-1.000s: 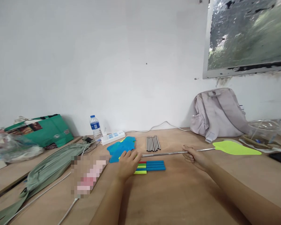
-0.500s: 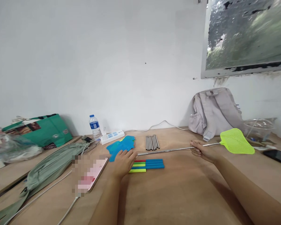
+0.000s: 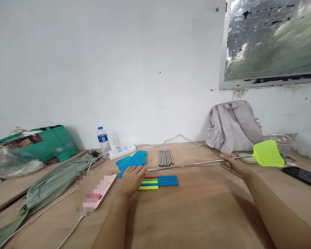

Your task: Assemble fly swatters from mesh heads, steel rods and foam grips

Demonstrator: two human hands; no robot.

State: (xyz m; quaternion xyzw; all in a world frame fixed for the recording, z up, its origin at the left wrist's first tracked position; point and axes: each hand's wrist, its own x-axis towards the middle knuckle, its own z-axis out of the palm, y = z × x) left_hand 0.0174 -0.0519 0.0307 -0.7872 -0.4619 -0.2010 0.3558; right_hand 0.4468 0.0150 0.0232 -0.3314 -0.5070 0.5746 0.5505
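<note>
A fly swatter with a thin metal rod and a yellow-green mesh head (image 3: 269, 153) is stretched across the table between my hands. My left hand (image 3: 132, 181) is closed around its left end, hiding the grip. My right hand (image 3: 233, 164) pinches the rod (image 3: 189, 165) further along, left of the mesh head. Blue swatter heads (image 3: 132, 162) lie piled beyond my left hand, with a bit of yellow showing. Beside that hand are coloured handle tubes (image 3: 167, 180) in blue, red, green and yellow. Several short metal tubes (image 3: 166, 157) lie in a row behind the rod.
A power strip (image 3: 122, 151) and a water bottle (image 3: 103, 141) stand near the wall. To the left are a pink-screened phone (image 3: 103, 191), a grey-green bag (image 3: 58, 178) and a green bag (image 3: 50, 147). At right are a backpack (image 3: 232, 126), a black phone (image 3: 304, 177) and a clear bowl (image 3: 280, 141).
My right hand and the mesh head have moved right, away from my left hand, and the swatter's rod spans longer. My left hand stays at the other end. The view has shifted slightly.
</note>
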